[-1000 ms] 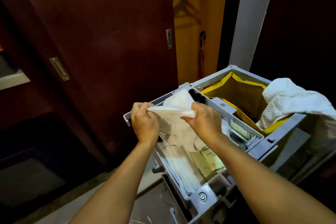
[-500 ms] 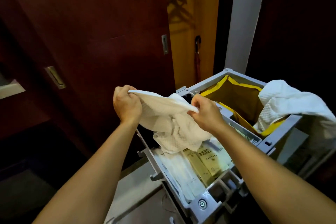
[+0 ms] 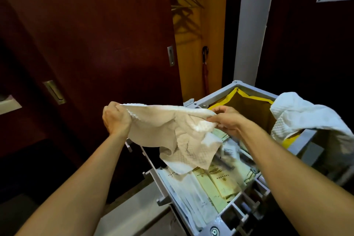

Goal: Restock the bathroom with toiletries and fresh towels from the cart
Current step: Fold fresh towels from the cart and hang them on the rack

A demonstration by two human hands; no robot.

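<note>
Head view: both hands (image 3: 116, 119) (image 3: 225, 120) grip cloth (image 3: 172, 132).

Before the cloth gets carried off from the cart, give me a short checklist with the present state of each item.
1. Left hand grips one corner of the cloth: ok.
2. Right hand pinches the opposite edge: ok.
3. Cloth lifted clear of the packets in the cart tray: cannot tell; its lower edge hangs right over them.
4. Cloth spread flat: not ok; the middle sags in folds.
5. White towel secure on the cart's bin: cannot tell; it is draped over the rim.
</note>
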